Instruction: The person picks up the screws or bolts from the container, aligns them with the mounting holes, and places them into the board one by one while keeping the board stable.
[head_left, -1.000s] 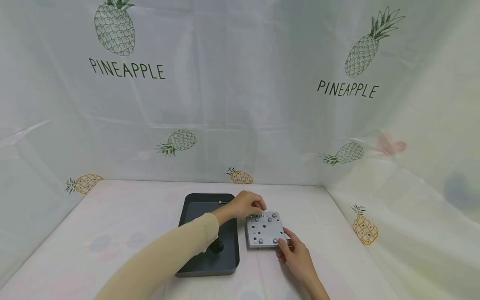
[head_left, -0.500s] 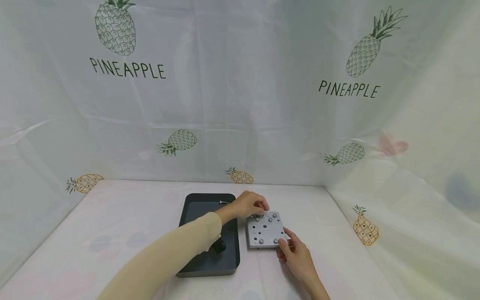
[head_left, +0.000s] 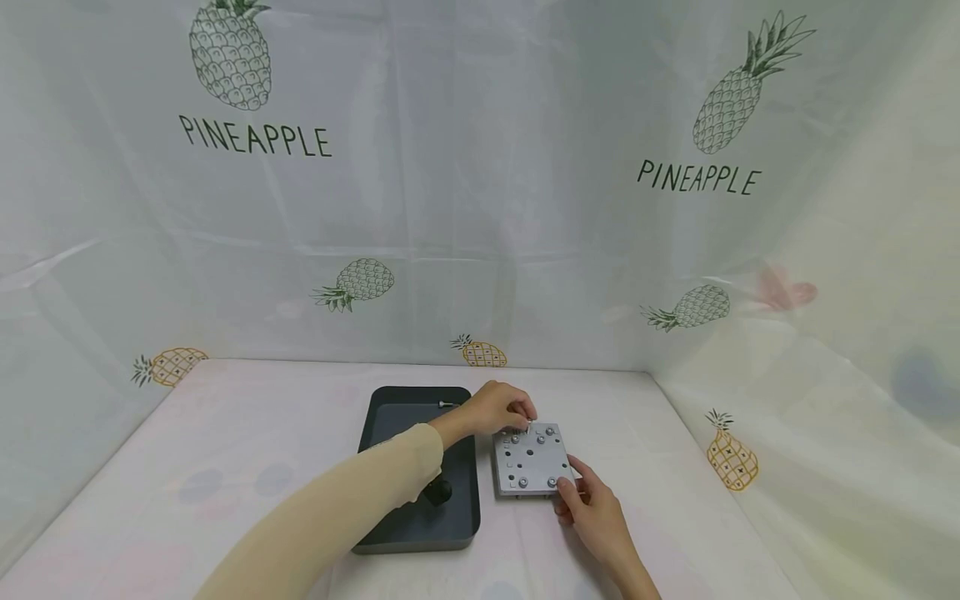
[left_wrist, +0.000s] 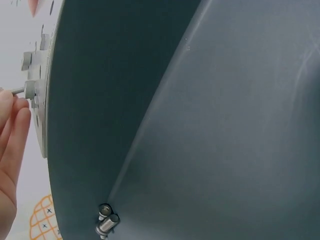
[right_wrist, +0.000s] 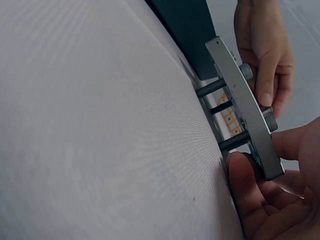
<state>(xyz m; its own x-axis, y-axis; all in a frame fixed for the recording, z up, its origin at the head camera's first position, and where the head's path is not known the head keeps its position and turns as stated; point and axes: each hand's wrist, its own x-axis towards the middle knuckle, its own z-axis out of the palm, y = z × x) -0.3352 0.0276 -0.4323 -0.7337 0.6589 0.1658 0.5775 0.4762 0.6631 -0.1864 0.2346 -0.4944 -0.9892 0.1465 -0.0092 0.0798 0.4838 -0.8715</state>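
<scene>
A flat grey metal plate (head_left: 543, 463) with round holes and several socket-head screws (head_left: 523, 482) lies right of the tray. At its far edge my left hand (head_left: 495, 408) pinches a thin metal rod (left_wrist: 18, 91) between thumb and fingers; the rod meets a screw head (left_wrist: 30, 90) there. Its other end is hidden in the fingers. My right hand (head_left: 598, 515) grips the plate's near right corner, thumb on top and fingers below. From the right wrist view, threaded screw shanks (right_wrist: 235, 142) stick out under the plate (right_wrist: 248, 112).
A dark grey tray (head_left: 470, 533) stands left of the plate, partly under my left forearm. It holds a loose bolt (head_left: 447, 405) near the far end, a small black object (head_left: 437, 492), and short metal fasteners (left_wrist: 107, 220). A white pineapple-print cloth (head_left: 480, 208) hangs behind.
My left fingers shift slightly right over the plate's far edge, then slightly back, with the rod showing again. The right hand keeps its hold on the corner.
</scene>
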